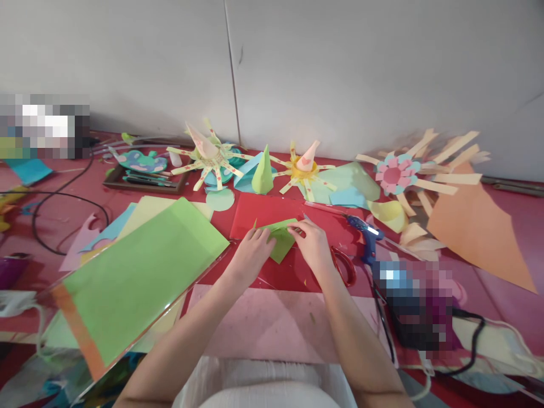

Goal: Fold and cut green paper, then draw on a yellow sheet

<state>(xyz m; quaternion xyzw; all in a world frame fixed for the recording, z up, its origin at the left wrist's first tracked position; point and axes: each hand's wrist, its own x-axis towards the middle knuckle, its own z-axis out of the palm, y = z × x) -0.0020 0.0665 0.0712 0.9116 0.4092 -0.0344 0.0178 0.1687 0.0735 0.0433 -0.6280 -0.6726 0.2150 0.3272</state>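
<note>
Green paper (282,247) is pinched at frame centre by the left hand (254,249) and right hand (313,242), one at each end, apparently to steady its folded top edge.

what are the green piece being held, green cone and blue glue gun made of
Green piece: probably matte paper; it looks thin, with crisp straight edges. Green cone: likely paper too, dull and curved to a point. Blue glue gun: seemingly hard plastic; its body looks moulded, perhaps slightly glossy.
</note>
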